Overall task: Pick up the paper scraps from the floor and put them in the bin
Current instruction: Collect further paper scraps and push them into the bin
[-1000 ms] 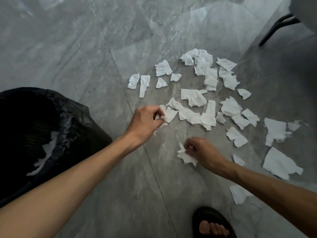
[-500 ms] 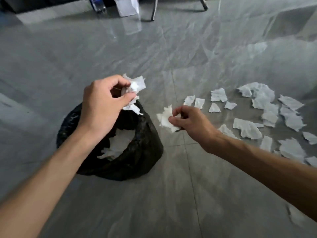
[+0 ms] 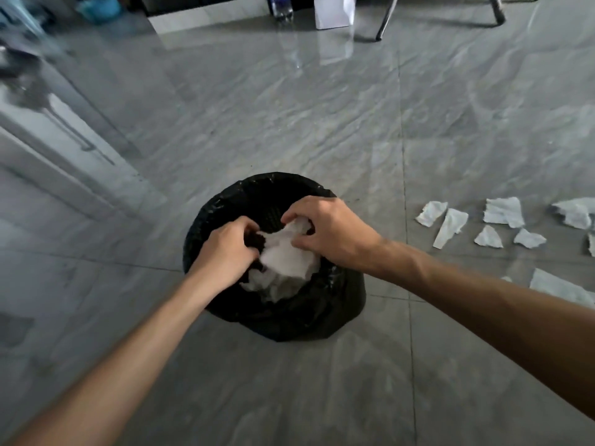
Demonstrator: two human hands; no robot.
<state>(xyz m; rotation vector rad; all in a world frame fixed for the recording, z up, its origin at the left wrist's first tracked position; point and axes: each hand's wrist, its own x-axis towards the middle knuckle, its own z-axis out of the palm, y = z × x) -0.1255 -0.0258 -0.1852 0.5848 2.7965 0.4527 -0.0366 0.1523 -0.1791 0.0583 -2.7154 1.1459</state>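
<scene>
A round bin (image 3: pixel 257 188) lined with a black bag stands on the grey tiled floor in the middle of the view. White paper scraps (image 3: pixel 286 265) are piled inside it. Both hands are over its mouth. My right hand (image 3: pixel 331 230) curls its fingers around a white scrap at the top of the pile. My left hand (image 3: pixel 225 249) has its fingers curled down at the pile's left edge, and whether it still grips paper is hidden. Several more torn scraps (image 3: pixel 504 212) lie on the floor to the right of the bin.
A white box (image 3: pixel 335 11), a bottle (image 3: pixel 280 6) and metal chair legs (image 3: pixel 386 17) stand at the far edge of the floor. A door frame (image 3: pixel 48 140) runs along the left. Bare tiles surround the bin in front and on the left.
Both hands lifted scraps off the floor, carried them left and now reach into the bin. The view has swung from the scrap pile to the bin.
</scene>
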